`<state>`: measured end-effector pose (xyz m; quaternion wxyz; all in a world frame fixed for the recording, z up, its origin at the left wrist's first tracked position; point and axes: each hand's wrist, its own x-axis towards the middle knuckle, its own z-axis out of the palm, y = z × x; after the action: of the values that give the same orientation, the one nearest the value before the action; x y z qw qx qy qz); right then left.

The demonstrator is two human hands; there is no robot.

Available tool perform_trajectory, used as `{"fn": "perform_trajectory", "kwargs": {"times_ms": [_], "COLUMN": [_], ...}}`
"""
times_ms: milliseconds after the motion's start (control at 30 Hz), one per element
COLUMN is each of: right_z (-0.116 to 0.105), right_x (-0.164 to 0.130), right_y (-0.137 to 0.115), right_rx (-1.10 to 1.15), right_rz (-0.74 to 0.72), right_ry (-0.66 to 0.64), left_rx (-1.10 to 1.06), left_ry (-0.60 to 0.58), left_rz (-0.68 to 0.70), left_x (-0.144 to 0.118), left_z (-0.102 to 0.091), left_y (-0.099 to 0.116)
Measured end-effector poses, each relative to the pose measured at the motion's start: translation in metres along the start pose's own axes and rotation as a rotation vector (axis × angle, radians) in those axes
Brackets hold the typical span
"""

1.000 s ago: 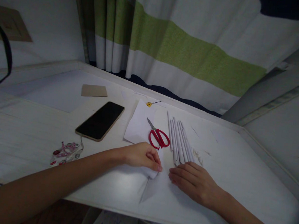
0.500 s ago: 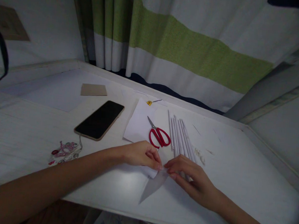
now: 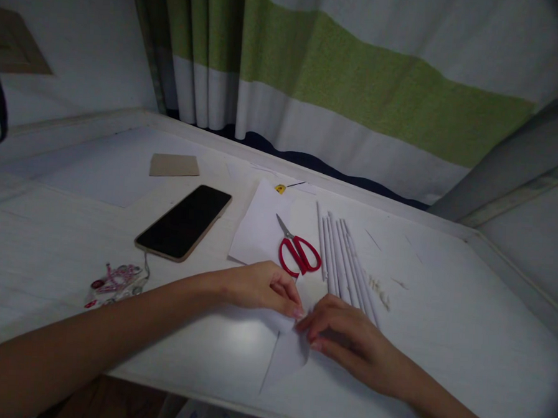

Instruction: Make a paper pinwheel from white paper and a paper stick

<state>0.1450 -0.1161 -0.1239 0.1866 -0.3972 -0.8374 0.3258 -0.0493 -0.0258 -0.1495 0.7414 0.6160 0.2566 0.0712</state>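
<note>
My left hand [image 3: 268, 289] is closed, thumb and forefinger pinching a small piece of white paper [image 3: 287, 357] over the front of the table. Part of the paper hangs below the fingertips, with a pointed end toward the table edge. My right hand [image 3: 349, 340] is beside it, fingers bent and closed on the paper's edge near the left fingertips. Just beyond the hands, red-handled scissors [image 3: 298, 250] lie slightly apart on a white sheet [image 3: 257, 223]. Several thin rolled paper sticks [image 3: 346, 262] lie side by side behind my right hand.
A black-screened phone [image 3: 185, 223] lies left of the sheet, its strap leading to a beaded charm [image 3: 118, 282]. Farther back are a brown card [image 3: 174, 165], a large white sheet [image 3: 108, 169] and a small yellow item [image 3: 280, 188]. A striped curtain [image 3: 360, 95] hangs behind the table [image 3: 196, 360].
My right fingertips have moved slightly left and down along the paper, and its hanging part has shifted. My left hand stays almost in place. The view has shifted slightly.
</note>
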Motion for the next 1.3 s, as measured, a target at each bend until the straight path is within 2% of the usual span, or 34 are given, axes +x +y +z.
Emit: {"fn": "perform_trajectory", "kwargs": {"times_ms": [133,300,533,667,833,967,1133,1233,1300], "right_z": [-0.002,0.007,0.022,0.022,0.019,0.016,0.013,0.015,0.017], "right_x": [0.002,0.009,0.017,0.018,0.018,0.017,0.017,0.017,0.016], "right_y": [0.002,0.006,0.01,0.009,0.007,0.003,0.0,0.001,0.002], "right_rx": [-0.029,0.198,0.405,0.548,0.496,0.478,0.324,0.307,0.291], "right_rz": [-0.038,0.142,0.328,0.451,0.463,0.461,0.335,0.344,0.354], "right_ry": [-0.032,0.103,0.283,0.306,0.187,0.146,0.201,0.226,0.29], "left_rx": [0.008,0.037,-0.046,-0.014,0.039,0.009,0.033,0.02,0.036], "left_ry": [-0.01,-0.048,-0.082,-0.094,-0.028,-0.001,0.025,0.016,0.03], "left_rz": [0.0,-0.015,-0.091,-0.132,-0.14,-0.186,-0.179,-0.169,-0.154], "left_x": [-0.001,-0.003,-0.007,-0.01,-0.017,-0.022,-0.026,-0.026,-0.027], "left_z": [-0.001,-0.003,-0.006,0.0,0.015,0.017,0.014,0.013,0.012], "left_y": [0.0,0.005,0.011,0.014,0.016,0.014,0.011,0.008,0.009]}}
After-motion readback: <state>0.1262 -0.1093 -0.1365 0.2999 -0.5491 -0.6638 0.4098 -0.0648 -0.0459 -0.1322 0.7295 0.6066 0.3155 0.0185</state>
